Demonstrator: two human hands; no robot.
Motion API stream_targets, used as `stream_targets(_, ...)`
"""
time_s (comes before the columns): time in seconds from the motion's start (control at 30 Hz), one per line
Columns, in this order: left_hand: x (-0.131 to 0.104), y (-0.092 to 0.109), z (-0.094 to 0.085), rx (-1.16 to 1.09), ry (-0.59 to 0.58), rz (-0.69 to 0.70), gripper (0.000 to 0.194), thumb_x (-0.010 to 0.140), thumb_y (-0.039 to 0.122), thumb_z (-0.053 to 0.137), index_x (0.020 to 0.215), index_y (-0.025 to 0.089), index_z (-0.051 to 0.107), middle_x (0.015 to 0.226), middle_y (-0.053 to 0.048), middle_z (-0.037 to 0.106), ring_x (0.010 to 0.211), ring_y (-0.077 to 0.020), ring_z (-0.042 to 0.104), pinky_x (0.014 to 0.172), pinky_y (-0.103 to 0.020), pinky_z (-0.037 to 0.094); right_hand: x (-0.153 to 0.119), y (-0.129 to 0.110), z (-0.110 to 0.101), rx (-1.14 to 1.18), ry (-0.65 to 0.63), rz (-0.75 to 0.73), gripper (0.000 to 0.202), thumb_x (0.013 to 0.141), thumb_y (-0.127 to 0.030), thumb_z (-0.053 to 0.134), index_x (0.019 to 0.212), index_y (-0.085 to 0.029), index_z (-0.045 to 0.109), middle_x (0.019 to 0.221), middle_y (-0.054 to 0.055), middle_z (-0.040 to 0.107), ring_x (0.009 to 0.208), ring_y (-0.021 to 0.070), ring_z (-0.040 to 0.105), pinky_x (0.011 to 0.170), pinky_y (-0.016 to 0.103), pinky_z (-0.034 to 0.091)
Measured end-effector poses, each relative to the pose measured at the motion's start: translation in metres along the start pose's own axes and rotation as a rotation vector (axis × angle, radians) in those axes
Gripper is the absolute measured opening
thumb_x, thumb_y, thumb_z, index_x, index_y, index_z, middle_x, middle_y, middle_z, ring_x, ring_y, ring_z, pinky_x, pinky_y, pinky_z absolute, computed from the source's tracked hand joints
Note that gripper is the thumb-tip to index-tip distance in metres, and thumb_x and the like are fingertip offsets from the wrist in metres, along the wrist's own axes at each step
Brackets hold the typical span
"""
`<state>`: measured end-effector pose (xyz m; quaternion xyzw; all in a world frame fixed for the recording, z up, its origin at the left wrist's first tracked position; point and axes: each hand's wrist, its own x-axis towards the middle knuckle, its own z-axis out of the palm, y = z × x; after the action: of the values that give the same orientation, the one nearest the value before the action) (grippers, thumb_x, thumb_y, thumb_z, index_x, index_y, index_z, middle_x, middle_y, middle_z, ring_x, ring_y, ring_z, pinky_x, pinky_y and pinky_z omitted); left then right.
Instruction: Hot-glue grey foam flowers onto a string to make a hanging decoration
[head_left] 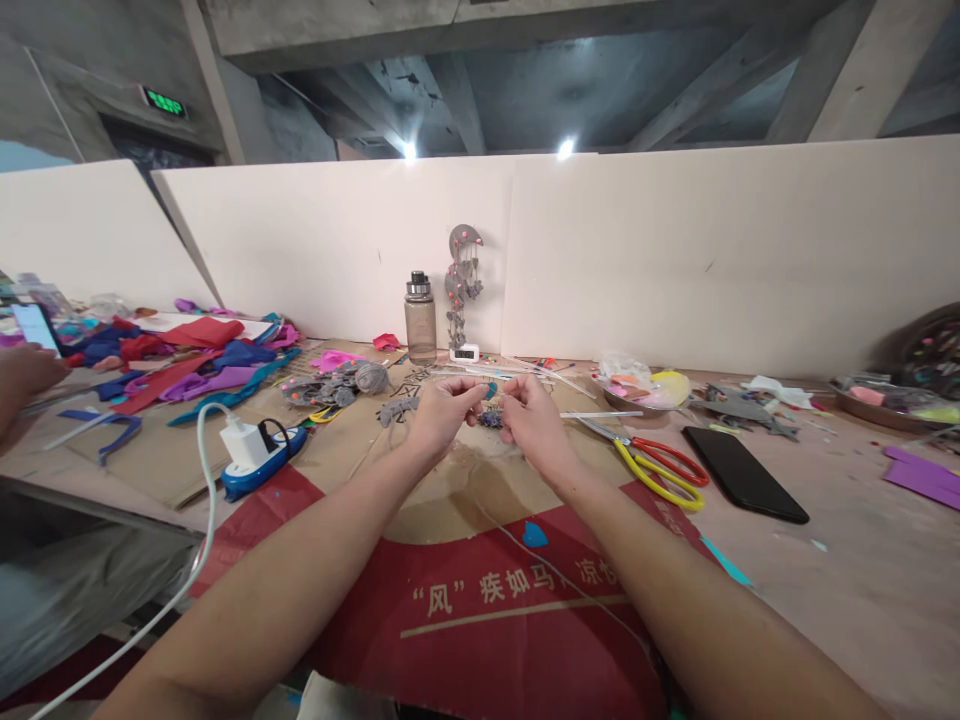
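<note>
Head view: left hand (448,412) pinches a small teal piece (491,390) above the cardboard (439,515); right hand (531,415) is pinched beside it, its hold unclear. Work seems unfinished; a blue heart (534,535) lies loose, apparently unused.

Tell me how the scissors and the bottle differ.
The scissors lie flat; the bottle stands upright. The scissors have one red and one yellow handle; the bottle is see-through with a dark lid. The scissors lie beside the black phone; the bottle stands close to the white board. Neither is being held.
</note>
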<state>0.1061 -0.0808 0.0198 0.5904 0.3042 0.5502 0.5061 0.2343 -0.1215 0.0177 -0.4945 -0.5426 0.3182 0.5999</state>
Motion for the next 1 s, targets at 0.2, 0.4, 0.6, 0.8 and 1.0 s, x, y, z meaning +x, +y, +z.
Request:
stream_targets(0.2,0.000,0.002,-0.001,0.021,0.016,0.008,0.022,0.067,0.034,0.073,0.064,0.014,0.065,0.052,0.001,0.054,0.044,-0.0069,0.045,0.044,-0.021,0.034,-0.005,-0.014,-0.005,-0.330,0.051,-0.161,0.011,0.078,-0.032,0.050,0.079,-0.021,0.051,0.067,-0.004,0.053,0.059,0.0123,0.048,0.056,0.025,0.037)
stream_targets(0.4,0.000,0.002,-0.003,0.051,-0.033,0.013,0.024,0.070,0.035,0.071,0.064,0.013,0.063,0.052,0.002,0.054,0.045,-0.0068,0.045,0.045,-0.021,0.035,-0.005,-0.020,-0.008,-0.458,0.079,-0.241,0.012,0.081,-0.031,0.053,0.077,-0.020,0.057,0.062,-0.004,0.051,0.057,0.0123,0.045,0.057,0.026,0.032)
stream_targets(0.6,-0.001,0.003,-0.003,0.114,-0.068,0.025,0.023,0.072,0.035,0.068,0.063,0.014,0.061,0.052,0.002,0.054,0.044,-0.0066,0.045,0.046,-0.021,0.035,-0.002,-0.017,-0.011,-0.603,0.097,-0.359,0.013,0.087,-0.028,0.050,0.083,-0.020,0.059,0.077,0.001,0.062,0.072,0.0158,0.052,0.067,0.028,0.035)
stream_targets(0.8,-0.001,0.003,-0.003,0.157,-0.087,0.035,0.025,0.072,0.036,0.067,0.061,0.015,0.059,0.052,0.003,0.053,0.045,-0.0068,0.045,0.047,-0.021,0.036,0.000,-0.013,-0.010,-0.735,0.096,-0.392,0.016,0.092,-0.030,0.045,0.086,-0.020,0.056,0.083,0.004,0.063,0.078,0.0189,0.054,0.071,0.030,0.035)
stream_targets(1.0,0.000,0.001,-0.004,0.173,-0.111,0.051,0.024,0.074,0.036,0.065,0.062,0.016,0.058,0.053,0.003,0.053,0.045,-0.0069,0.045,0.048,-0.021,0.035,0.001,-0.010,-0.010,-0.765,0.098,-0.406,0.017,0.093,-0.031,0.043,0.086,-0.020,0.055,0.082,0.004,0.062,0.077,0.0195,0.054,0.070,0.030,0.035)
